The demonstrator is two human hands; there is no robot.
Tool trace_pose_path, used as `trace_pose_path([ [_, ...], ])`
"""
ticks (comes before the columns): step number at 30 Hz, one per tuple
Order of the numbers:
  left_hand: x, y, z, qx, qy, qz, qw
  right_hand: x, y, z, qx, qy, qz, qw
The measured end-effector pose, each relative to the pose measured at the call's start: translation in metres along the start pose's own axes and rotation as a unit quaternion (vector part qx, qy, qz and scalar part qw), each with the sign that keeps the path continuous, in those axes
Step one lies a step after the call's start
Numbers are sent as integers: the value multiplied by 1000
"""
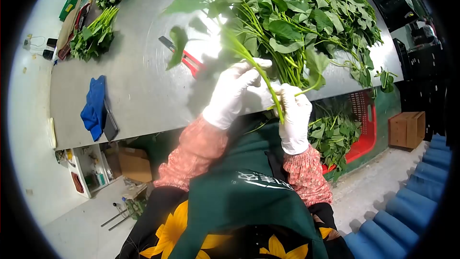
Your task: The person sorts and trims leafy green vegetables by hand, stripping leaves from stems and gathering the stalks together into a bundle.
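My left hand (233, 91), in a white glove, is closed around some long green leafy stems (236, 44). Their leaves point up and away, partly blurred, and their cut ends reach down to the right. My right hand (294, 116), also gloved, pinches near those lower ends, where a side stalk with a leaf (316, 69) sticks out between its fingers. Just beyond both hands, a large heap of leafy greens (292, 24) covers the far right of the metal table (139, 62). A red-handled cutter (192, 63) lies left of the heap, partly behind a hanging leaf.
Bundles of greens (97, 34) lie at the table's far left. A blue cloth (94, 109) and a dark flat device (110, 121) rest near its front left edge. Below on the right, a red crate (368, 136) holds leafy pieces (335, 139). A cardboard box (406, 129) stands beyond it.
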State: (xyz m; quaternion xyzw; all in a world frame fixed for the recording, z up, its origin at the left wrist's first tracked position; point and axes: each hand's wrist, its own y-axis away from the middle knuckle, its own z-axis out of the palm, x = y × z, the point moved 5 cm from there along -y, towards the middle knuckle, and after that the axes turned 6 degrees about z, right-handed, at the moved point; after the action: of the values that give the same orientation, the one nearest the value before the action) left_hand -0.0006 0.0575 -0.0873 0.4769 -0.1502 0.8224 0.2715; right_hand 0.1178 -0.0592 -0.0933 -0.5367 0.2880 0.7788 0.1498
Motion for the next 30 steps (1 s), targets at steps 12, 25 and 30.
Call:
trace_pose_path([
  [12, 17, 3, -9, 85, 107, 35, 990, -59, -30, -104, -207, -499, 3, 841],
  [25, 28, 26, 19, 85, 242, -28, 966, -96, -152, -88, 182, 625, -363, 667],
  [30, 13, 19, 4, 75, 215, -41, 973, -122, -103, -77, 170, 409, -378, 813],
])
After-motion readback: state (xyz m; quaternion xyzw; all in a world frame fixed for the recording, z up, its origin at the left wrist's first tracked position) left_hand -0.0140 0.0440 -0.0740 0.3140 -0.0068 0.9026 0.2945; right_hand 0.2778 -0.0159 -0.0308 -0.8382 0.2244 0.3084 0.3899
